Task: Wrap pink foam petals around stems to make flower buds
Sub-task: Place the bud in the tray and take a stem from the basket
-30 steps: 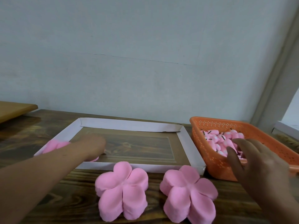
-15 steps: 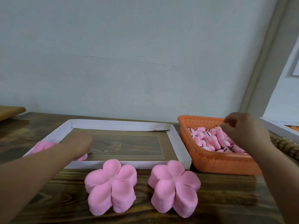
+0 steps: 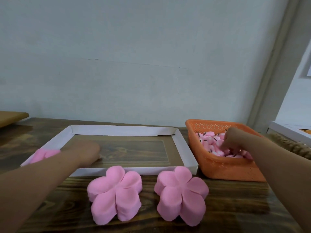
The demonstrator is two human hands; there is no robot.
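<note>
Right hand [image 3: 233, 142] dropped into basket [image 3: 223, 167], fingers curled among buds [image 3: 210, 140], grasp unclear

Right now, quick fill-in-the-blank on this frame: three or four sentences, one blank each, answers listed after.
1. The right hand reaches into the ____ basket.
2. The left hand rests inside the white-edged ____.
3. In front of the tray, ____ stacks of pink flower-shaped foam lie on the wooden table.
4. A third pink stack shows beside the ____ forearm.

Answers: orange; tray; two; left
</note>
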